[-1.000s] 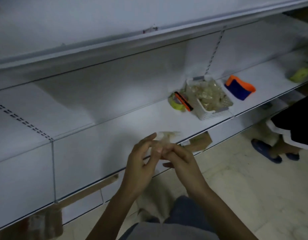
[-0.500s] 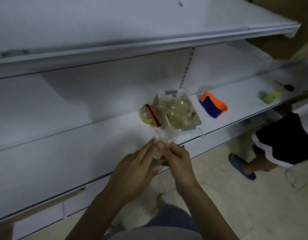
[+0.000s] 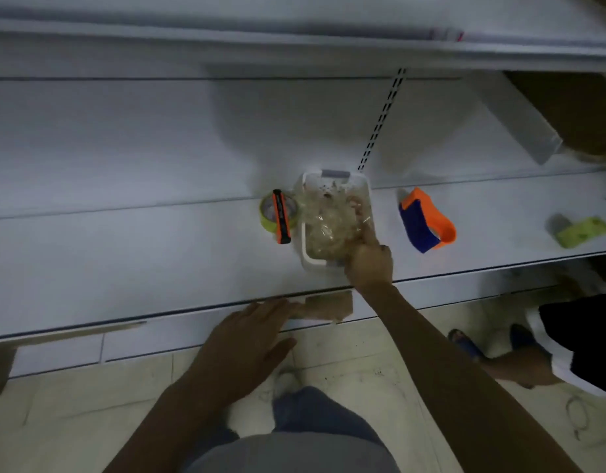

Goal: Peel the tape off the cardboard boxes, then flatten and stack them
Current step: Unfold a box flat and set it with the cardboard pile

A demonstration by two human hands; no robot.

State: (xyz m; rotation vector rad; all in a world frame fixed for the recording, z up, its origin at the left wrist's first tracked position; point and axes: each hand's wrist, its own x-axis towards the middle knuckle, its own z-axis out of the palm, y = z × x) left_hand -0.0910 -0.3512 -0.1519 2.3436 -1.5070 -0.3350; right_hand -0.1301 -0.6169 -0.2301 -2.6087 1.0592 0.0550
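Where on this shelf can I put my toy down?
Free: the long shelf stretch left of the tape roll, and a smaller gap between the tape dispenser and the green object. Crowded: tape roll, utility knife, basket and right hand bunch together.

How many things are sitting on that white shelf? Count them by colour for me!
Orange: 2, the cutter and the tape dispenser
Yellow-green: 2, the tape roll and the flat green thing
White: 1, the basket
Total: 5
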